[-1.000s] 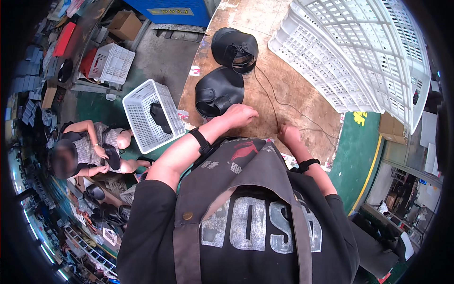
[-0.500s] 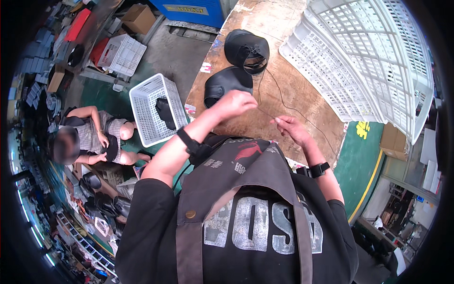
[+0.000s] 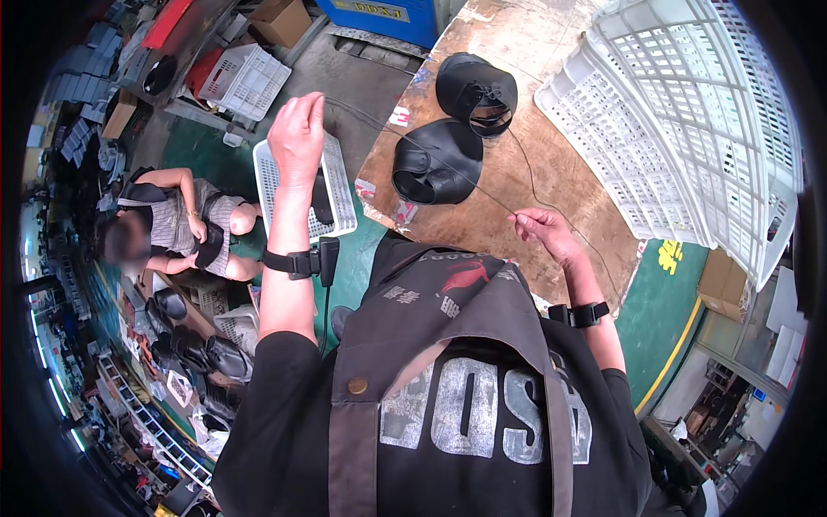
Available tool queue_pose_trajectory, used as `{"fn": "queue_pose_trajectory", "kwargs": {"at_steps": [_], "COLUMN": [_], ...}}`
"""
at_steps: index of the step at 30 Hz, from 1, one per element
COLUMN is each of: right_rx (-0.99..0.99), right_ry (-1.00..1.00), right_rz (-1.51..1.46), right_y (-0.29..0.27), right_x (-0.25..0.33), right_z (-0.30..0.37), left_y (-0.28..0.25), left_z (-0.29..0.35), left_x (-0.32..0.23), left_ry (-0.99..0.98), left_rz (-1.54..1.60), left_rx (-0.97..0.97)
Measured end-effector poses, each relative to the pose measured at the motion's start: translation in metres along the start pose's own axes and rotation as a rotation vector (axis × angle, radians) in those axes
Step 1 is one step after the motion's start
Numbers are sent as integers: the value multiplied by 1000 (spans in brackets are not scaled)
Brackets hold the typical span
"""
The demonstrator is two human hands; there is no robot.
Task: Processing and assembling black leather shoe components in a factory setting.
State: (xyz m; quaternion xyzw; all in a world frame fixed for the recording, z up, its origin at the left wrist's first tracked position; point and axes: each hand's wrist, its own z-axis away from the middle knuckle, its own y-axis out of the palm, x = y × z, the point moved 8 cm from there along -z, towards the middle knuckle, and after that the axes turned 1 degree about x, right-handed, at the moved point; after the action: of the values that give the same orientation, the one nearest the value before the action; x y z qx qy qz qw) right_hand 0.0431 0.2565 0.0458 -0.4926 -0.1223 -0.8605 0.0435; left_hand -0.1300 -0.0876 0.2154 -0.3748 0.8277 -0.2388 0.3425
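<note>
A thin dark thread (image 3: 498, 202) stretches between my two hands, passing over the nearer of two black leather pieces that look like shoe uppers. My left hand (image 3: 297, 140) is raised at the left, beyond the table edge, its fingers closed on the thread. Low over the table, my right hand (image 3: 548, 234) pinches the same thread between thumb and fingertips. The nearer shoe upper (image 3: 461, 155) lies at the table's left edge, and the farther shoe upper (image 3: 457, 82) stands just behind it, its opening toward me. A loose length of thread curves across the wood to the right.
Stacked white plastic crates (image 3: 603, 146) lean along the right of the wooden table (image 3: 551, 168). On the floor at left stands a white basket (image 3: 345, 202) holding something black. A seated person (image 3: 202, 215) handles a black piece there. Another white crate (image 3: 250, 82) sits farther back.
My left hand has swung out left and away from my right hand, drawing the thread out long between them. My right hand stays almost in place, still pinching.
</note>
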Motion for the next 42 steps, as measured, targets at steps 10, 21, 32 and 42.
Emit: {"fn": "queue_pose_trajectory", "kwargs": {"at_steps": [10, 21, 32, 42], "right_rx": [37, 61, 140, 61], "right_ry": [-61, -174, -622, -412], "right_rz": [42, -229, 1661, 1437], "right_y": [33, 77, 119, 47], "right_x": [36, 55, -1, -34], "right_z": [-28, -84, -102, -53], "left_y": [89, 117, -23, -66], "left_z": [56, 82, -48, -73], "left_x": [-37, -84, -141, -224], "left_ry": [-16, -307, -191, 34], "left_rz": [279, 891, 1347, 1721], "left_rx": [477, 733, 397, 443]}}
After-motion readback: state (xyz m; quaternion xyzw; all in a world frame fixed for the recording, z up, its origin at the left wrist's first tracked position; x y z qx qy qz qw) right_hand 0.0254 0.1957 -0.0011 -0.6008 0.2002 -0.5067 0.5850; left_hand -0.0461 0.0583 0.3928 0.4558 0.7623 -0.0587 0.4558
